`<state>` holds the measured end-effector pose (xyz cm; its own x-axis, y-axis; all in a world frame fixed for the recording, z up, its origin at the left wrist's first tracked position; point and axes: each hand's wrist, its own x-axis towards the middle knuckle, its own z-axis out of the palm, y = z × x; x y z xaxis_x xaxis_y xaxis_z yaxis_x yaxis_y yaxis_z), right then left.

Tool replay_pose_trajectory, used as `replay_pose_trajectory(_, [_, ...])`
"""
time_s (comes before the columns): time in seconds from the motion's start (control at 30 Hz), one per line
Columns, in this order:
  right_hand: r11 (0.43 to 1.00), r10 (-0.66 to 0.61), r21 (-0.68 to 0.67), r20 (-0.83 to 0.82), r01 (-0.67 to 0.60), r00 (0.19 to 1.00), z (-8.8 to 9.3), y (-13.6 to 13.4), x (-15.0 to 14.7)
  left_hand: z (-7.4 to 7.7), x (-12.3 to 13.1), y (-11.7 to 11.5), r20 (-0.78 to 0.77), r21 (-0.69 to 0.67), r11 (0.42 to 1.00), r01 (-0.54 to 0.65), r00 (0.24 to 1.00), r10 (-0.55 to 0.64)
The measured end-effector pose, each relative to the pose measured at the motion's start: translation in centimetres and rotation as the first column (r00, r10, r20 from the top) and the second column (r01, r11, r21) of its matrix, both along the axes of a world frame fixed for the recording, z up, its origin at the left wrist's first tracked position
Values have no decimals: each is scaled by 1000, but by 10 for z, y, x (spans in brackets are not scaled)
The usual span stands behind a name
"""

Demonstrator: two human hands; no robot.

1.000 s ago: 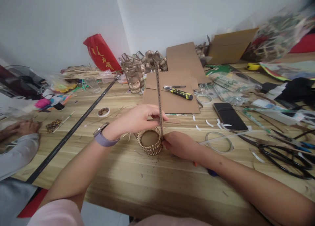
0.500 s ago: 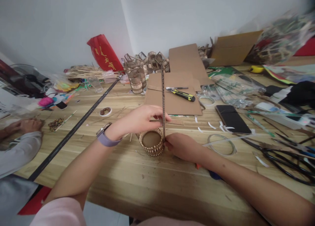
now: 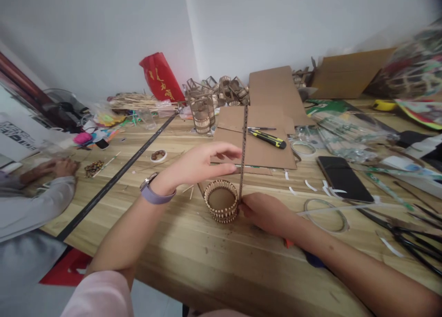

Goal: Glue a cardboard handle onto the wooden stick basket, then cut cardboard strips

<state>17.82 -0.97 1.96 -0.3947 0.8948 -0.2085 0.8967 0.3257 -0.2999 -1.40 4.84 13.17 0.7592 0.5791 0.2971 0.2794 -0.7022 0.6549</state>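
The left hand (image 3: 203,162) has now been loosened: the strip that was ringed by its fingers a second ago is left just beyond the fingertips, thumb and fingers parted. By that, the steadying appears to be handed to the right hand (image 3: 265,211), its fingers closed on the foot of the slim dark strip (image 3: 243,151). Whether the strip is still brushed by a left fingertip can't quite be told from here. The round stick-walled cup (image 3: 223,214) is set below the left hand, just left of the right fingertips, its open top turned up.
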Motion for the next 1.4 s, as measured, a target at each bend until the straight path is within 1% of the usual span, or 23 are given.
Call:
replay_pose_trajectory(0.07, [1000, -5, -2, 4, 5, 1000, -2, 0, 0, -7, -11, 4, 169, -81, 997, -9, 985, 23])
replay_pose_trajectory(0.1, [1000, -9, -4, 8, 9, 1000, -2, 0, 1, -12, -17, 6, 260, -124, 992, -18, 964, 50])
replay_pose_trajectory(0.17, [1000, -15, -8, 16, 15, 1000, -3, 0, 1, -29, -33, 11, 400, -199, 980, -22, 911, 102])
replay_pose_trajectory(0.23, [1000, -16, -12, 21, 16, 1000, -2, -1, 1, -52, -48, 15, 472, -280, 960, -20, 868, 156])
replay_pose_trajectory(0.3, [1000, -13, -16, 23, 14, 1000, 0, -2, 0, -77, -61, 14, 453, -342, 940, 5, 877, 161])
replay_pose_trajectory(0.37, [1000, -12, -17, 23, 13, 1000, 2, -3, 0, -101, -68, 8, 375, -397, 918, 0, 913, 162])
replay_pose_trajectory(0.43, [1000, -10, -17, 25, 10, 1000, 4, -3, -1, -119, -67, -1, 278, -467, 884, -24, 945, 173])
replay_pose_trajectory(0.47, [1000, -8, -18, 27, 9, 1000, 5, -3, -2, -126, -65, -6, 253, -487, 873, -26, 952, 170])
replay_pose_trajectory(0.57, [1000, -9, -28, 41, 11, 999, 7, -3, -3, -141, -53, -16, 212, -523, 852, -16, 966, 149])
replay_pose_trajectory(0.7, [999, -22, -43, 64, 24, 998, 10, -4, -5, -148, -45, -19, 226, -554, 832, -14, 960, 167])
replay_pose_trajectory(0.8, [998, -27, -48, 68, 30, 997, 13, -4, -6, -145, -48, -17, 279, -559, 829, 25, 947, 160])
replay_pose_trajectory(0.83, [998, -29, -49, 69, 32, 997, 13, -4, -6, -141, -51, -16, 308, -542, 840, 33, 937, 162])
replay_pose_trajectory(0.9, [998, -34, -49, 72, 37, 997, 12, -4, -6, -128, -54, -17, 368, -460, 888, 0, 910, 190])
replay_pose_trajectory(0.97, [998, -34, -45, 72, 38, 997, 11, -3, -6, -106, -54, -21, 406, -314, 942, -118, 880, 246])
replay_pose_trajectory(1.0, [998, -34, -42, 72, 37, 997, 10, -3, -5, -93, -51, -25, 415, -230, 954, -194, 867, 276])
replay_pose_trajectory(1.07, [999, -30, -38, 69, 33, 997, 8, -2, -5, -65, -42, -32, 356, -45, 941, -336, 874, 330])
replay_pose_trajectory(1.1, [999, -27, -35, 68, 29, 997, 8, -3, -5, -51, -36, -36, 307, 70, 925, -374, 890, 337])
replay_pose_trajectory(1.17, [999, -24, -24, 66, 25, 998, 8, -3, -5, -29, -20, -41, 199, 254, 905, -340, 934, 295])
replay_pose_trajectory(1.2, [1000, -24, -16, 65, 25, 998, 9, -4, -5, -21, -12, -42, 163, 308, 902, -302, 951, 263])
replay_pose_trajectory(1.27, [1000, -28, -5, 67, 28, 997, 9, -5, -6, -12, 2, -42, 114, 347, 902, -258, 966, 232])
replay_pose_trajectory(1.3, [1000, -29, -4, 70, 29, 997, 9, -5, -6, -11, 7, -41, 96, 334, 909, -249, 968, 230])
replay_pose_trajectory(1.4, [1000, -27, -12, 79, 27, 997, 6, -4, -6, -13, 17, -37, 74, 227, 939, -259, 966, 248])
